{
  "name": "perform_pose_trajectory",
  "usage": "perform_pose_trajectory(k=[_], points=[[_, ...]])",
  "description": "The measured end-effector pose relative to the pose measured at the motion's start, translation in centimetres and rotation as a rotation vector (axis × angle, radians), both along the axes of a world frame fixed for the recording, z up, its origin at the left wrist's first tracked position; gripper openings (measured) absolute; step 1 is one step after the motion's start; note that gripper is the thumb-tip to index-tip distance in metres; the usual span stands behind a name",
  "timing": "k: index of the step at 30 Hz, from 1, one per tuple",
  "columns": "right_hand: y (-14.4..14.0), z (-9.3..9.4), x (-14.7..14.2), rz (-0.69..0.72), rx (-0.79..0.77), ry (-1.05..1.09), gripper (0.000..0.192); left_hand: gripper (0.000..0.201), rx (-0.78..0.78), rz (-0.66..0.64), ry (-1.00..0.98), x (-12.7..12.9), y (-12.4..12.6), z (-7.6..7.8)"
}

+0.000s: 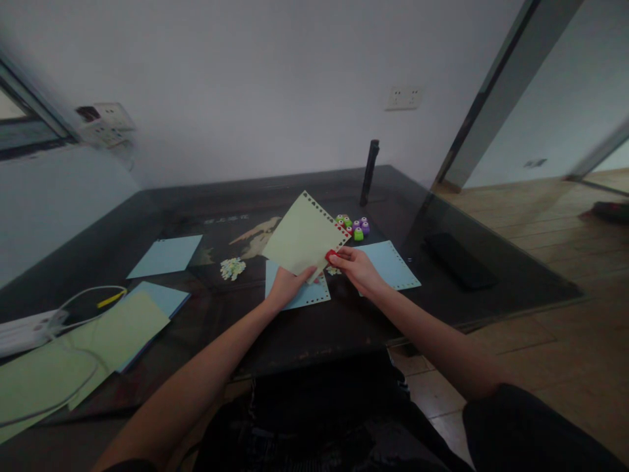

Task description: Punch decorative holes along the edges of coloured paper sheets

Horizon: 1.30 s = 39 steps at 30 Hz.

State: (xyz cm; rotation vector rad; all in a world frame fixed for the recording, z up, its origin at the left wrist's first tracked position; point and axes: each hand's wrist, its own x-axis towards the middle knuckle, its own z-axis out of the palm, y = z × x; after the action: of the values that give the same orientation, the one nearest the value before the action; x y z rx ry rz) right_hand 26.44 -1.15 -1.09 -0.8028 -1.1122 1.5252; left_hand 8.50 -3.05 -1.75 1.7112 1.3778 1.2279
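Observation:
My left hand is closed on the lower corner of a pale green sheet of paper, thumb on top. Dark punched shapes run along the sheet's upper right edge. In my right hand is a small red craft punch, pinched by the fingers at the sheet's lower right edge. Whether paper sits inside its slot I cannot tell. Beneath the held sheet lies a light blue sheet with holes along its lower edge, partly hidden. Another punched blue sheet is beside my right wrist.
Several coloured craft punches cluster behind the sheet. Paper cut-outs are heaped to the left. A black upright object stands at the back, a dark flat object lies right. Green sheets, a cable and a power strip occupy the left.

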Motion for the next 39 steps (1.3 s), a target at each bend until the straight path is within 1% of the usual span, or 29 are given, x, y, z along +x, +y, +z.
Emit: perform_pose_trajectory(k=[4,10,15,19,23,26,32,39], points=[[-0.07,0.14,-0.03,-0.006,0.005,0.003,0.028,0.038,-0.007,0.009,0.013,0.06,-0.11,-0.04],[-0.24,0.53,0.08,0.003,-0.005,-0.003,0.025,0.042,-0.025,0.009,0.007,0.21,-0.41,0.29],[-0.09,0.42,0.18,-0.006,-0.006,-0.015,0.022,0.042,-0.017,-0.016,-0.007,0.37,-0.53,0.41],[-0.01,0.45,0.16,-0.033,-0.019,-0.016,0.023,0.042,-0.018,-0.014,-0.008,0.43,-0.46,0.31],[0.01,0.59,0.15,-0.024,-0.022,-0.015,0.025,0.043,-0.033,-0.001,-0.009,0.43,-0.3,0.11],[0.06,0.45,0.13,-0.034,-0.008,-0.001,0.025,0.044,-0.033,-0.003,-0.003,0.39,-0.21,0.09],[0.22,-0.11,0.1,-0.045,0.014,-0.001,0.027,0.042,0.018,-0.037,0.019,0.26,-0.13,0.19],[0.2,-0.12,-0.01,-0.065,0.018,-0.003,0.03,0.039,-0.008,-0.015,-0.003,0.29,-0.31,0.37]])
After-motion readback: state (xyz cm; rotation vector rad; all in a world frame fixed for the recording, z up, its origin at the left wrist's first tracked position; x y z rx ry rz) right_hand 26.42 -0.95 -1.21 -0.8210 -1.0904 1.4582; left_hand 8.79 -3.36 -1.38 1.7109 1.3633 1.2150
